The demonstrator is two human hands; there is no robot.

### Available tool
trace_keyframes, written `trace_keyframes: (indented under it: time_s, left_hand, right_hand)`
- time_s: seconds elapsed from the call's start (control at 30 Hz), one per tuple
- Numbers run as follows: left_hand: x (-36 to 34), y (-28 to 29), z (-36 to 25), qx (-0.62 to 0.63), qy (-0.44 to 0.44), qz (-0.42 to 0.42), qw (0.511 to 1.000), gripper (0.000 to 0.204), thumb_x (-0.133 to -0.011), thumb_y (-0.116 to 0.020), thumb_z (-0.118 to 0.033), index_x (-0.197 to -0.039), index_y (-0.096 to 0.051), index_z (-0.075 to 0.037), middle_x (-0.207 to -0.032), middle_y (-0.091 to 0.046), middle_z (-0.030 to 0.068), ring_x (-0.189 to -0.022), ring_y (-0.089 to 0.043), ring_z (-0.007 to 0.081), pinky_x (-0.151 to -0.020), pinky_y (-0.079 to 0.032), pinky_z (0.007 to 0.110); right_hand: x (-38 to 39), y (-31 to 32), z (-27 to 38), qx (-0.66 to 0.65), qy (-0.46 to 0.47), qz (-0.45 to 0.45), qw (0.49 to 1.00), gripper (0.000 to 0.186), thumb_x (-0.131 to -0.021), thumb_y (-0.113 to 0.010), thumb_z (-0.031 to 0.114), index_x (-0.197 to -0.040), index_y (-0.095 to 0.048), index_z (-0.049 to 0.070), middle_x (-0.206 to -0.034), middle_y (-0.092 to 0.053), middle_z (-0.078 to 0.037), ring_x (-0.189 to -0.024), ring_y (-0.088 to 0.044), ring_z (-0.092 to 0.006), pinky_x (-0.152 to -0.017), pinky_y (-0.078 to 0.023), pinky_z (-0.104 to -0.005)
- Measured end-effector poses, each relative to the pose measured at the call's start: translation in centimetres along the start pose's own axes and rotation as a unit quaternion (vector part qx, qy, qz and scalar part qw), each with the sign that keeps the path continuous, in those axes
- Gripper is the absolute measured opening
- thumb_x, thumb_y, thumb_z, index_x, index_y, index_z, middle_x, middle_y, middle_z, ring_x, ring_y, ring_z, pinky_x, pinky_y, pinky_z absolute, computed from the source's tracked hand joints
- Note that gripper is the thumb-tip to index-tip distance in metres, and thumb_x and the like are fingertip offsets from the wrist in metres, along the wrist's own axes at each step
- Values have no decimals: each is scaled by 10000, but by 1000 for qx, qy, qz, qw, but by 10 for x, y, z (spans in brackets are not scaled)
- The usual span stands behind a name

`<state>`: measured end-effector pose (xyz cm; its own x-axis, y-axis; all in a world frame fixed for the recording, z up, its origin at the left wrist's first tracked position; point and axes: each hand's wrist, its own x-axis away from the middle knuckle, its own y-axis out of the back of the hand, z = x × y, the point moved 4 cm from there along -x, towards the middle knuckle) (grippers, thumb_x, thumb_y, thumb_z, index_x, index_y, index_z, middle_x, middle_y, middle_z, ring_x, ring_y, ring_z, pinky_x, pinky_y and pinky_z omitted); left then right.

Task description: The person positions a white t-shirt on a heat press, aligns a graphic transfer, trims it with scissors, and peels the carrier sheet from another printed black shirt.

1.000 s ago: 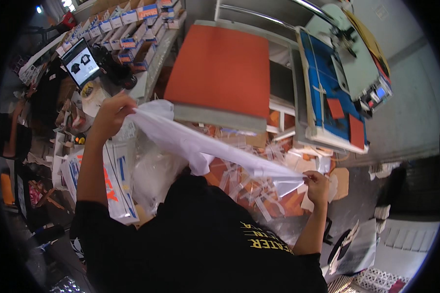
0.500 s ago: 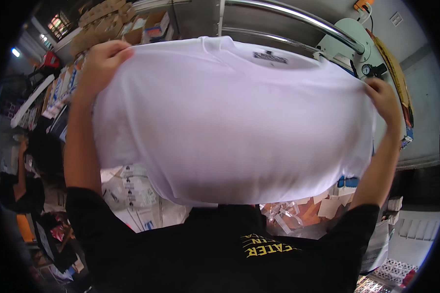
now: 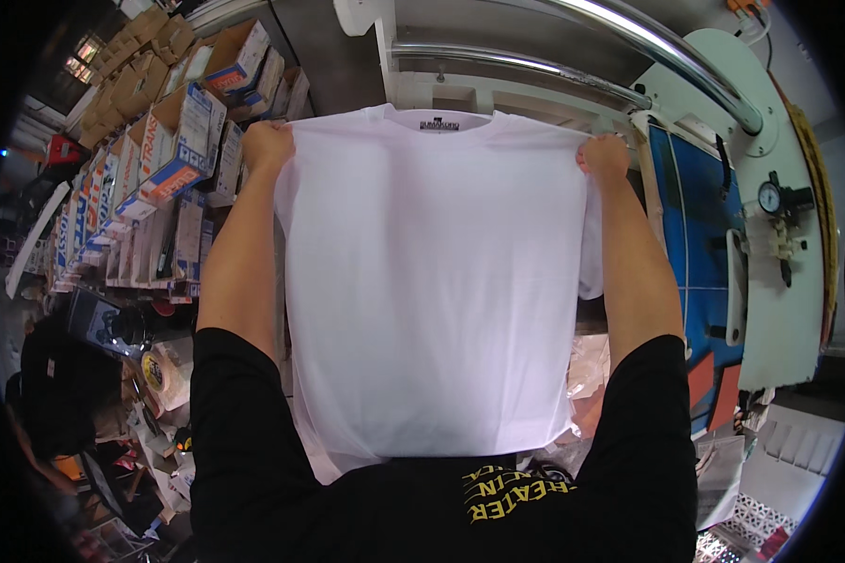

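Gripping a white T-shirt (image 3: 432, 291) at its shoulders, the left hand (image 3: 268, 146) and right hand (image 3: 604, 155) are each closed on it, well apart. It is spread between them, before the black-clad torso (image 3: 376, 516). Cardboard boxes (image 3: 186, 141) stand at left; a pressure gauge (image 3: 769, 196) shows at right.

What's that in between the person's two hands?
In the head view, a white cloth T-shirt spans the whole stretch between the left hand and the right hand, with a dark printed mark inside its collar.
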<state>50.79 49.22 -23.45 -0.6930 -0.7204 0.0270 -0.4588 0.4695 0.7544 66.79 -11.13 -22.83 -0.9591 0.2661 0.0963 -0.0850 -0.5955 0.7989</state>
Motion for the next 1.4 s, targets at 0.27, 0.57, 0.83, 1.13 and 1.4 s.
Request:
trace_keyframes:
  time_s: [0.27, 0.57, 0.83, 1.13, 1.4]
  left_hand:
    - [43, -52, -59, -26, -300, -95, 949, 336, -856, -697, -103, -1179, -658, -16, -1232, -636, 201, -1185, -588, 361, -1015, -456, 412]
    - [120, -100, -106, -225, -312, 52, 922, 598, -942, -575, -477, -1444, -500, -161, -1572, -383, 71, -1456, -295, 409, -1164, -220, 626]
    - [400, 69, 52, -183, -484, 330, 789, 626, -904, -609, -401, -1479, -470, -195, -1630, -258, 131, -1514, -113, 434, -1188, -76, 641]
    - [443, 103, 209, 301, 133, 166, 930, 358, -940, -672, -275, -1170, -635, -3, -1176, -626, 157, -1001, -642, 245, -835, -535, 339]
    - [420, 129, 244, 297, 208, 424, 830, 201, -904, -735, -174, -989, -669, -5, -853, -671, 17, -736, -619, 109, -684, -504, 266]
  right_hand:
    - [32, -44, 54, 140, 240, -121, 953, 472, -926, -602, 343, -1301, -583, 56, -1305, -601, -210, -1239, -559, -363, -1053, -435, -453]
    - [126, -100, 120, 241, 225, 67, 942, 703, -978, -375, 615, -1559, -326, 222, -1638, -243, -96, -1517, -158, -350, -1206, -110, -584]
    - [422, 7, -48, 221, 396, 141, 880, 652, -928, -542, 528, -1479, -480, 186, -1595, -312, -176, -1489, -192, -442, -1172, -96, -652]
    - [444, 35, -223, -218, -53, 57, 973, 424, -987, -600, 244, -1335, -552, 7, -1341, -548, -217, -1174, -559, -343, -1046, -424, -440]
    - [436, 54, -235, -488, -186, 254, 814, 464, -1007, -594, 263, -1363, -504, -20, -1253, -641, -121, -1135, -620, -250, -980, -505, -376]
